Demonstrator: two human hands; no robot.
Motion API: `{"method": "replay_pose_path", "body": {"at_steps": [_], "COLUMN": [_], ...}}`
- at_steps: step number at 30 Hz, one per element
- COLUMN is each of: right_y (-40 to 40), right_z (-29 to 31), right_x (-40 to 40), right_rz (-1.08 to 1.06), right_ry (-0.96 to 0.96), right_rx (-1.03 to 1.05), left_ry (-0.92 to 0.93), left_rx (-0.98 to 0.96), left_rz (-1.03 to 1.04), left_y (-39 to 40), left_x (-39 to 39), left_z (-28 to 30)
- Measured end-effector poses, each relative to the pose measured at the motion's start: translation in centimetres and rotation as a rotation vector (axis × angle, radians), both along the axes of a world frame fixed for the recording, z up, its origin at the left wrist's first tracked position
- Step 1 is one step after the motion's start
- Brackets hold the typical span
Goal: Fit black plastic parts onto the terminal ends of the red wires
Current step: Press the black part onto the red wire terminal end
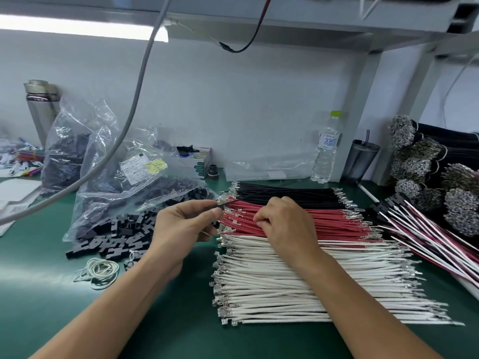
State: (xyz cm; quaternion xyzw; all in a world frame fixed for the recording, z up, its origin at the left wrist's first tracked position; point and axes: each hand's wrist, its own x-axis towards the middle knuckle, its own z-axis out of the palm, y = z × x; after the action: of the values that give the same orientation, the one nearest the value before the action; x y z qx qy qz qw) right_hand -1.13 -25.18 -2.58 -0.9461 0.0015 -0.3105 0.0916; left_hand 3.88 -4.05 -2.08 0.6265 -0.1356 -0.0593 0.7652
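Red wires (298, 224) lie in a row on the green mat (51, 286) between black and white ones. They look light and floppy, so I'd pinch near the metal tip. Left hand (181, 224) pinches a thin black wire (241, 198); right hand (282, 224) curls onto the red ones. Black plastic parts (121, 234) are piled just left.

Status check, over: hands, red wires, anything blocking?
Left hand pinches a black wire. Right hand rests curled on red wires. Black parts beside. Nothing blocking.

Green bench mat (39, 294) is pretty loaded: black wires (285, 194), red wires (331, 226) and white wires (285, 281) in rows centre-right, loose black plastic parts (121, 234) plus string loops (99, 272) lower left, plastic bags (108, 161) upper left, water bottle (326, 149) at the back
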Motion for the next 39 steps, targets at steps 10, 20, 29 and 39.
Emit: {"method": "replay_pose_path", "body": {"at_steps": [10,20,29,39], "right_y": [-0.2,-0.6,0.0,2.2], "right_z": [-0.3,1.6,2.5,2.9], "right_x": [0.5,-0.4,-3.5,-4.1], "right_rz": [-0.058,-0.005,0.252,0.276], "right_ry": [0.038,-0.053,-0.149,-0.298], "right_rx": [0.054,-0.113,0.225,0.057], "left_ry": [0.008,0.032,0.025,0.078], "left_rx": [-0.045,-0.128,-0.145,-0.172], "left_rz": [-0.016,-0.001,-0.127,-0.302], "left_y": [0.1,0.4,0.6,0.6], "left_x": [0.3,0.5,0.0,-0.4], "left_z": [-0.3,-0.1,0.4,0.6]}}
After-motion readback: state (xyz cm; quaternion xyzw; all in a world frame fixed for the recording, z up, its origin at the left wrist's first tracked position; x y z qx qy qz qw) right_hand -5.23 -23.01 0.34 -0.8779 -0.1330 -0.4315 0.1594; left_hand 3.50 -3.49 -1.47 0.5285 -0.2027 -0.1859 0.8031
